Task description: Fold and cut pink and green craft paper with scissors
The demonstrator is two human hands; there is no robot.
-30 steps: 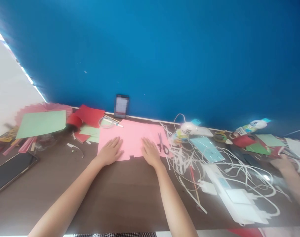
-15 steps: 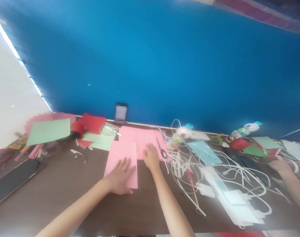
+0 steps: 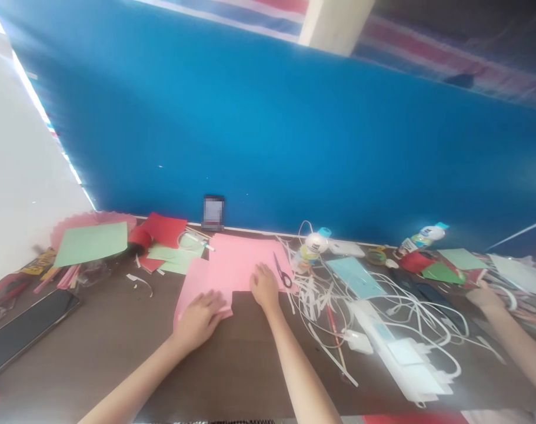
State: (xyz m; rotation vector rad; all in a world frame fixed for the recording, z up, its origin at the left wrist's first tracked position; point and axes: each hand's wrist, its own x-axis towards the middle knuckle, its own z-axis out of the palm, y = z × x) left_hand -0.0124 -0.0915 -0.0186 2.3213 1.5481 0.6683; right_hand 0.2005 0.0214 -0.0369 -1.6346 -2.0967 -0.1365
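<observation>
On the tabletop (image 3: 130, 359), in the head camera's view, two pieces of pink paper lie in front of the person. The left hand (image 3: 199, 321) rests on the near pink paper (image 3: 197, 280), palm down, with its fingers apart from the thumb and not gripping. It seems to press there so that the paper does not slide. The near corner by the fingers looks a bit lifted. The right hand (image 3: 265, 287) lies on the front edge of the back pink paper (image 3: 241, 256), its fingers a little bent and not closed on anything. That hand probably works like a weight, so that the paper stays put. The scissors (image 3: 282, 273) lie on the back pink paper, just beside the right hand, with their handles toward the person, perhaps so they are easy to grab. A bottle with a blue cap (image 3: 314, 242) stands up past the scissors. Thin white strips (image 3: 314, 297) and white cords (image 3: 426, 306) lie in a messy heap on the right, maybe just pushed aside.
</observation>
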